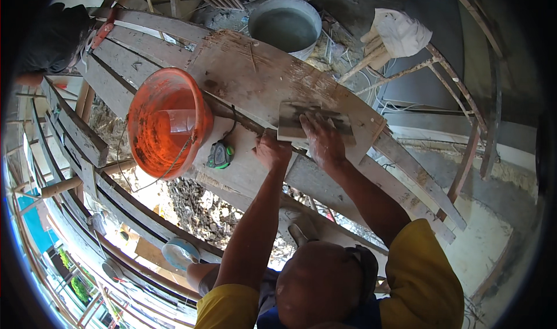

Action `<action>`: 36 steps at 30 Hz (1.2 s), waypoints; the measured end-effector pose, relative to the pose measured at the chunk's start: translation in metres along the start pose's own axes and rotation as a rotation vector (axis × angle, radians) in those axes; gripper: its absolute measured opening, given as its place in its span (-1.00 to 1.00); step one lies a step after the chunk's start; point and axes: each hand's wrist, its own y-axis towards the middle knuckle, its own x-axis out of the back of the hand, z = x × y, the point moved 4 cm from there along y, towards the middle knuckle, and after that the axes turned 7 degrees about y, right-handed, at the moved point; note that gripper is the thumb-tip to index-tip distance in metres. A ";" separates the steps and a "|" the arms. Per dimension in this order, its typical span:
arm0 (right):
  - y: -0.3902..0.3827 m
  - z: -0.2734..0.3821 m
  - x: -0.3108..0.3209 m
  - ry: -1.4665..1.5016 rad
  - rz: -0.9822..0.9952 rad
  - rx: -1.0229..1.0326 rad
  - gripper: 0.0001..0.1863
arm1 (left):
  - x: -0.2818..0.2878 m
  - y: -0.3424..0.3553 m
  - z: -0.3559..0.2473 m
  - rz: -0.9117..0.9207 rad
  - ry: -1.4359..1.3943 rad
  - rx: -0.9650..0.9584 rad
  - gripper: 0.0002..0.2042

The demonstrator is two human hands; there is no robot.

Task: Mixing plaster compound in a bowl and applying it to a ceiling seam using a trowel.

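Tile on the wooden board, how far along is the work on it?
Done: the tile lies flat on the wooden board, grey mortar smeared over most of its face. In hand: the right hand presses on it, the left hand is fisted at its near corner. Left: its pale left edge looks uncoated.

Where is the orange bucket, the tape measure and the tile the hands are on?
orange bucket [168, 123]: head view, on its inside wall.
tape measure [220, 155]: head view, on its green and grey case.
tile [290, 123]: head view, on its bare left part, beside the right hand [322, 140].
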 end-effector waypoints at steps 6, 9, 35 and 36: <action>0.007 0.000 0.007 0.113 0.061 -0.077 -0.50 | -0.001 -0.003 -0.009 0.039 -0.048 0.007 -0.70; 0.001 0.001 0.001 0.152 0.064 -0.114 -0.50 | -0.005 -0.002 -0.004 0.017 -0.029 0.010 -0.67; 0.041 0.009 0.004 0.098 -0.045 -0.038 -0.50 | -0.010 0.002 0.012 0.032 -0.370 0.075 -0.66; 0.030 0.006 0.003 0.090 -0.043 -0.047 -0.50 | -0.006 -0.001 0.003 0.079 -0.291 0.128 -0.66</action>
